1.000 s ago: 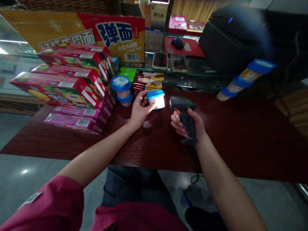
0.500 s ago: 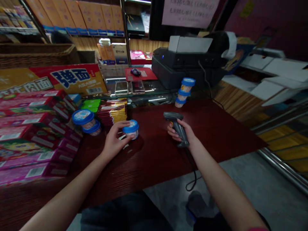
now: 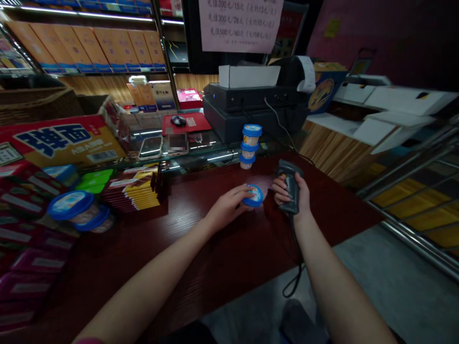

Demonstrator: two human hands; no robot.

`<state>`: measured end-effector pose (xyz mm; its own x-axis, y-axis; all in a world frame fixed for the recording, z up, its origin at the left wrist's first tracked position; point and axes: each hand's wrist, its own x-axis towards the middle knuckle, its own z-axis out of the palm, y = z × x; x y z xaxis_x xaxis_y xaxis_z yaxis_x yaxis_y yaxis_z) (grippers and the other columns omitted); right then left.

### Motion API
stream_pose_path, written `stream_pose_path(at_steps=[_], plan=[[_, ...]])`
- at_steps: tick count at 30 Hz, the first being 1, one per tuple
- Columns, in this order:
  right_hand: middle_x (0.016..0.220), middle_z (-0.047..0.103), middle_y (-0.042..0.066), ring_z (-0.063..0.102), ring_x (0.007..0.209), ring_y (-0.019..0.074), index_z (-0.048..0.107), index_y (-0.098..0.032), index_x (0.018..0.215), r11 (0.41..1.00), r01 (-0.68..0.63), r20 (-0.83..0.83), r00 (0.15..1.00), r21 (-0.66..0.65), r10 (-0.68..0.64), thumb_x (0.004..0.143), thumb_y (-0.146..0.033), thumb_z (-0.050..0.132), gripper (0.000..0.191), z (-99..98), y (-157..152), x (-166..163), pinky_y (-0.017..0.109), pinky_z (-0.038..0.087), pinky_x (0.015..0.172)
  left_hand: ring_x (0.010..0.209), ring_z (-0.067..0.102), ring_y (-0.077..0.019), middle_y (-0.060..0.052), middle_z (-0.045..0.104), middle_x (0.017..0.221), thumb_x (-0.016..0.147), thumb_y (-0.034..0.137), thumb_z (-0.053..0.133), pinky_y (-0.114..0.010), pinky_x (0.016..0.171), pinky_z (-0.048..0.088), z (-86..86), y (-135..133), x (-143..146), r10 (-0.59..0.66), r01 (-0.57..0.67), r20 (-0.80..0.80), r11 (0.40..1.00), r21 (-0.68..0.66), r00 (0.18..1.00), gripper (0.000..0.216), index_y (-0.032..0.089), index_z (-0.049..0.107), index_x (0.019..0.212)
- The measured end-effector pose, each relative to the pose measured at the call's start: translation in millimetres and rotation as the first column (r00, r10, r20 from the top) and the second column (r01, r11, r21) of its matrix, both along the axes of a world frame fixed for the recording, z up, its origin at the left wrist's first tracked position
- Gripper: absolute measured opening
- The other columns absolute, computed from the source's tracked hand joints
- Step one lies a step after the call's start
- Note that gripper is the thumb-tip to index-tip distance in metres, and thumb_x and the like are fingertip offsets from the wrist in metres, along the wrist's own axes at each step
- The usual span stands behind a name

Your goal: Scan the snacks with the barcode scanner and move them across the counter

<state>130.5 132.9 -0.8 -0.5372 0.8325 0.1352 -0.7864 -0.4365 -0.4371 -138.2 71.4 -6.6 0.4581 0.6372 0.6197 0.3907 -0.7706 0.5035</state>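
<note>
My left hand [image 3: 231, 205] is closed around a small tub with a blue lid [image 3: 254, 196], held over the dark red tabletop [image 3: 201, 258]; whether it touches the wood I cannot tell. To its right, my right hand [image 3: 303, 193] grips a dark grey barcode scanner [image 3: 292, 186] by the handle, its head up and its cable hanging past the table edge. Behind the held tub stands a stack of three similar blue-lidded tubs [image 3: 248, 151]. Two more blue-lidded tubs [image 3: 73, 206] are piled at the left.
Packs in yellow and brown wrappers [image 3: 139, 188] lie near the left tubs, with red and purple boxes [image 3: 32, 267] beside them. A black cash drawer [image 3: 229, 119] stands behind the stack. A phone [image 3: 150, 147] and a mouse [image 3: 178, 120] rest on the glass counter.
My left hand has carried the tub rightward, away from the wrapped packs and towards the scanner. The scanner, still in my right hand, is now turned more upright. The view has shifted right.
</note>
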Motion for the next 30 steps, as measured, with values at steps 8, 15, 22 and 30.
stream_pose_path(at_steps=[8, 15, 22, 30], plan=[[0.075, 0.051, -0.006, 0.050, 0.055, 0.0083, 0.049, -0.025, 0.099, 1.000, 0.007, -0.182, 0.983, 0.005, -0.006, 0.096, -0.039, 0.067, 0.023, 2.1, -2.3, 2.9, 0.015, 0.048, 0.041, 0.144, 0.059, -0.0278, -0.007, 0.067, 0.150, 0.100, 0.017, 0.067, -0.049, 0.122, 0.051, -2.3, 79.9, 43.8, 0.293, -0.280, -0.177, 0.955, 0.095, 0.940, 0.038, 0.024, 0.068, 0.138], [0.076, 0.052, -0.005, 0.042, 0.053, 0.0082, 0.051, -0.026, 0.099, 1.000, 0.008, -0.141, 0.990, 0.024, -0.005, 0.097, -0.042, 0.068, 0.024, 2.0, -1.6, -1.9, 0.014, 0.045, 0.041, 0.134, 0.059, -0.0336, -0.006, 0.071, 0.143, 0.099, 0.017, 0.067, -0.052, 0.107, 0.059, 1.5, 96.5, 51.9, 0.441, -0.428, -0.162, 0.897, 0.112, 0.883, 0.038, 0.027, 0.071, 0.136], [0.076, 0.050, -0.005, 0.040, 0.054, 0.0086, 0.052, -0.025, 0.098, 0.997, -0.032, -0.084, 0.996, 0.067, 0.038, 0.098, -0.040, 0.066, 0.021, 1.0, -2.2, -2.1, 0.013, 0.045, 0.042, 0.136, 0.059, -0.0321, -0.011, 0.064, 0.152, 0.098, 0.015, 0.068, -0.050, 0.109, 0.058, 13.1, 82.4, 57.1, 0.484, -0.471, -0.220, 0.875, 0.110, 0.847, 0.046, 0.024, 0.063, 0.143], [0.072, 0.042, -0.005, 0.025, 0.047, 0.0067, 0.052, -0.026, 0.092, 0.998, 0.040, 0.293, 0.955, 0.052, -0.053, 0.093, -0.046, 0.072, 0.028, 16.7, -28.1, -12.2, 0.016, 0.030, 0.030, 0.147, 0.056, -0.0309, -0.017, 0.047, 0.166, 0.099, 0.020, 0.062, -0.046, 0.113, 0.055, 17.4, -26.5, 16.8, 0.489, -0.509, -0.308, 0.861, 0.019, 0.816, 0.061, 0.017, 0.044, 0.157]])
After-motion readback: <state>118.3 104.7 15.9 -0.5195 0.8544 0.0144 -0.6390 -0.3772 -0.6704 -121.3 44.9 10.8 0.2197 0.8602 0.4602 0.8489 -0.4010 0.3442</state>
